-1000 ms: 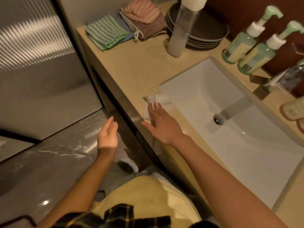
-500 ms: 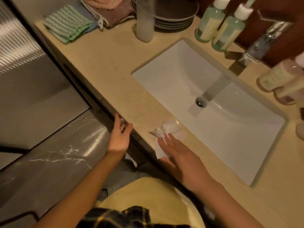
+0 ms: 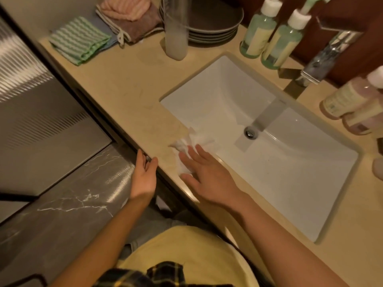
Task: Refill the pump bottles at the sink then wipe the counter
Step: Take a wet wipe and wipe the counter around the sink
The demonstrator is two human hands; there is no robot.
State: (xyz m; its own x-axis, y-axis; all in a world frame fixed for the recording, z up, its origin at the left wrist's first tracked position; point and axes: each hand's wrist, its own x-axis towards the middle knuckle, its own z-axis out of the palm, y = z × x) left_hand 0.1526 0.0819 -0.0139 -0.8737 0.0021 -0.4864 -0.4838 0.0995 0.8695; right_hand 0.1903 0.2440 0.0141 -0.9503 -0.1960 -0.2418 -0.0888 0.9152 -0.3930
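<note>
Wiping table edge, our right grip spread flat on tissue; left grip loose at ledge. Tissue soft, flimsy, we reckon: press middle, don't pinch.

Right forearm is entering from 5 o'clock and reaching toward 10 o'clock, wrist roughly straight. Right hand is lying palm-down with fingers straight and slightly spread, tips pointing to 11 o'clock, thumb splayed toward 9 o'clock. Left forearm is entering from 7 o'clock and running up toward 1 o'clock; left hand is sitting at 9 o'clock of the right hand, near but apart, palm turning toward 3 o'clock, fingers loosely extended toward 12 o'clock, thumb slightly parted.
</note>
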